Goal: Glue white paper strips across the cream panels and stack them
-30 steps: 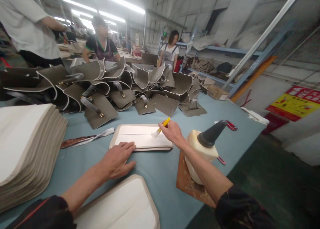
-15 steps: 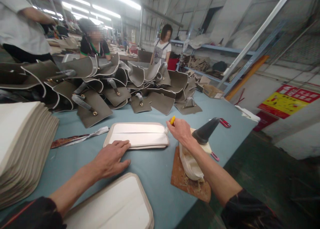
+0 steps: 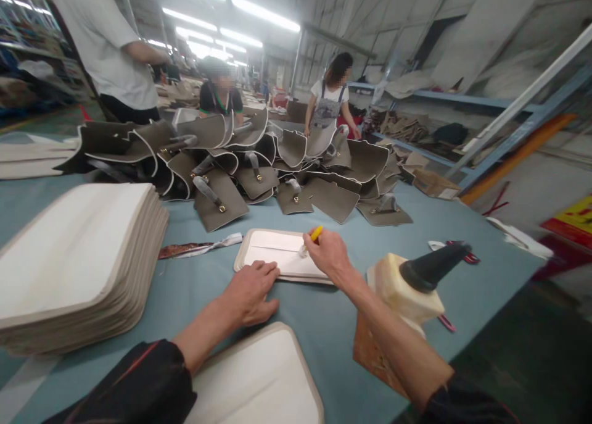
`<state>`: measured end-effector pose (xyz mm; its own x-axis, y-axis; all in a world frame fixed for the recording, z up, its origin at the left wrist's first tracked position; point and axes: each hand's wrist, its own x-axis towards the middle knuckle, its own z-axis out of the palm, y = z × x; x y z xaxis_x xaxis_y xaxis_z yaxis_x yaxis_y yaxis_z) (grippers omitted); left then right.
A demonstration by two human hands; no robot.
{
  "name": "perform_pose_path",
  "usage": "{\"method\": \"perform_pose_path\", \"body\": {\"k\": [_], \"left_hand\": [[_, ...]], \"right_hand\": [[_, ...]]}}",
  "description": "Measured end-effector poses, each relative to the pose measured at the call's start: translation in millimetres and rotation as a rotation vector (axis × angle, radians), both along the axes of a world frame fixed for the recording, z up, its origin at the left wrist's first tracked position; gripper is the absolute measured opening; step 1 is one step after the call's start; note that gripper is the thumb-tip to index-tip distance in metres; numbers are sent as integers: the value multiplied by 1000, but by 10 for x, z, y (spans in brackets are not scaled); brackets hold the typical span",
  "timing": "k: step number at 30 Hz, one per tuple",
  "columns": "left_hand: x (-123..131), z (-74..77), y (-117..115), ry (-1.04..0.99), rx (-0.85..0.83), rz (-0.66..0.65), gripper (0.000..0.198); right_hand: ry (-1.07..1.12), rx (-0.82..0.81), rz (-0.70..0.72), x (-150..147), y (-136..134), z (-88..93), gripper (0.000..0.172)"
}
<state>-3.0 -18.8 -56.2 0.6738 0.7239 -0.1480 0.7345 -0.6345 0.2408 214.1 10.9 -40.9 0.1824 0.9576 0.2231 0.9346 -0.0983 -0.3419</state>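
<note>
A small stack of rounded white panels with beige edges (image 3: 272, 245) lies flat on the blue-green table. My left hand (image 3: 252, 291) rests on its near left edge, fingers spread, holding nothing. Pinched in my right hand (image 3: 329, 254) is a yellow-handled brush (image 3: 316, 233), its whitish tip low over the panel's face. Beside my right forearm stands a cream container with a black spout (image 3: 402, 282), by a brown board (image 3: 377, 356). Another white panel (image 3: 263, 381) lies nearest me, partly behind my left sleeve.
A tall stack of white panels (image 3: 78, 251) stands at left. Brown bag pieces (image 3: 222, 195) are heaped across the back. A dark strip (image 3: 185, 249) lies left of the small stack; red-handled scissors (image 3: 469, 256) lie at right. Three people are beyond the table.
My right hand has moved the brush from the panel's right end inward over its face. The view has shifted left. My left hand keeps its place on the near edge.
</note>
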Motion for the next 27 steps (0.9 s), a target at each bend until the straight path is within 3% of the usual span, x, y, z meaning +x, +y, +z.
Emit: {"method": "perform_pose_path", "body": {"k": [8, 14, 19, 27], "left_hand": [[-4, 22, -30, -41, 2, -1, 59], [-1, 27, -22, -36, -3, -1, 59], [8, 31, -22, -20, -6, -3, 60], [-33, 21, 20, -7, 21, -13, 57]], "right_hand": [[304, 72, 141, -700, 244, -133, 32], [522, 95, 165, -831, 289, -202, 36], [569, 104, 98, -526, 207, -258, 31], [692, 226, -79, 344, -264, -68, 34]]}}
